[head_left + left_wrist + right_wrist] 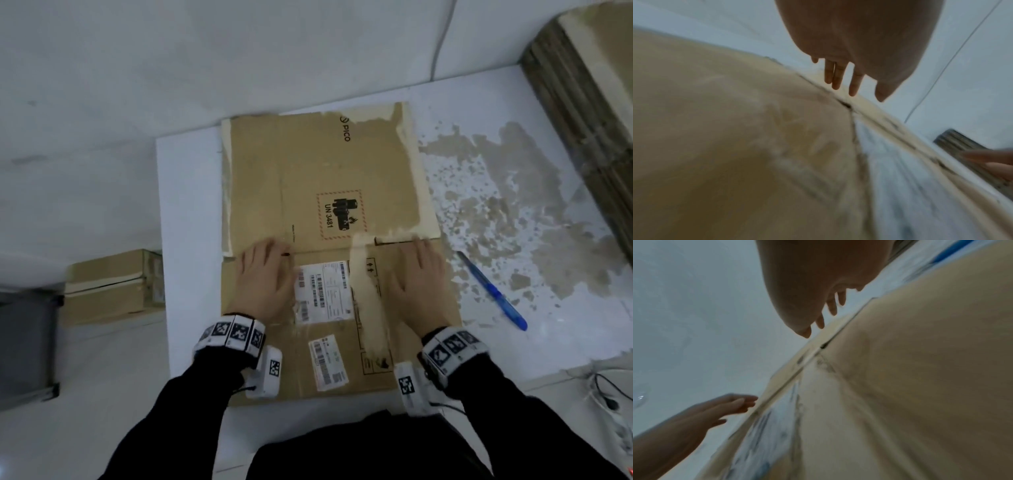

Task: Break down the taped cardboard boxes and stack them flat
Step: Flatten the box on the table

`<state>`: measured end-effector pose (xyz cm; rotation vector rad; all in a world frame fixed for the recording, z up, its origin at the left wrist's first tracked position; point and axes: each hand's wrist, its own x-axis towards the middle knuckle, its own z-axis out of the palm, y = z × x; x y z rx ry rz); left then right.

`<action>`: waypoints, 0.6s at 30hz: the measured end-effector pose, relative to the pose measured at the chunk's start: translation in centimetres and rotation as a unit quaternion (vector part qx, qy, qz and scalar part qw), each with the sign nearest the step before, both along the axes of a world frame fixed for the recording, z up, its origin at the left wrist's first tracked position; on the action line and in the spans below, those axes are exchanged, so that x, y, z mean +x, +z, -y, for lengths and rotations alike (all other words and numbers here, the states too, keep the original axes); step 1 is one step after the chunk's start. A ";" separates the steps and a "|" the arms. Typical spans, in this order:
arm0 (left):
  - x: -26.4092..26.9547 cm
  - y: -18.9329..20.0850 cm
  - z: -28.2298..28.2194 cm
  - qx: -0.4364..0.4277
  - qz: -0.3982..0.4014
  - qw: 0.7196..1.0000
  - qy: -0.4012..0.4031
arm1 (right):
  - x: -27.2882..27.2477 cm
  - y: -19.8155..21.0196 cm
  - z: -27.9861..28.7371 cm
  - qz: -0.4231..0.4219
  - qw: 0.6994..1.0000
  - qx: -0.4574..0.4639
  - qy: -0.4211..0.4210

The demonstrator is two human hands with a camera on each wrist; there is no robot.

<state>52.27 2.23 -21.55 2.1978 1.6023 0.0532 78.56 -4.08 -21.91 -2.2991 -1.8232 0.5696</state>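
Black sleeves (191, 404) come up from the bottom of the head view, each wrist ringed with a band of coded markers (236, 334); beyond them both hands lie palm-down on a flattened cardboard box (318, 164) spread over a white table (186, 192). Her or his left hand (265, 277) rests flat with fingers straight and slightly spread, holding nothing, fingertips reaching the crease where the far panel meets the near one; the right hand (419, 284) lies the same way, open and empty, fingertips at a short dark slit in that same crease. Between the two hands sit a white shipping label (323, 291) and a pale strip of tape (368, 291) running toward the body (the wrist views show it only as blur); a smaller label (327, 363) lies nearer the wrists. Just past the fingertips the far panel carries a red-bordered UN 3481 mark (339, 214), and farther still the word PICO. In the left wrist view the fingers (836, 76) hang straight over the seam; in the right wrist view the fingers (831, 306) do likewise. Right of the right hand a blue pen (493, 291) lies on the table's worn patch; beyond it rises a stack of flat cardboard (582, 96). Left of the left hand, off the table, sits a taped box (109, 287).
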 end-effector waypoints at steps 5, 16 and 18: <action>5.0 0.0 -8.4 0.014 -0.015 1.000 -0.002 | -4.0 0.3 -11.0 -0.017 0.996 -0.034 0.086; 6.6 -3.1 -13.2 -0.117 -0.072 0.990 -0.028 | -4.7 -2.5 -16.7 0.029 0.977 -0.164 0.133; 6.4 -2.9 -12.7 -0.097 -0.052 0.994 -0.019 | -4.3 -2.1 -16.7 0.015 0.976 -0.165 0.142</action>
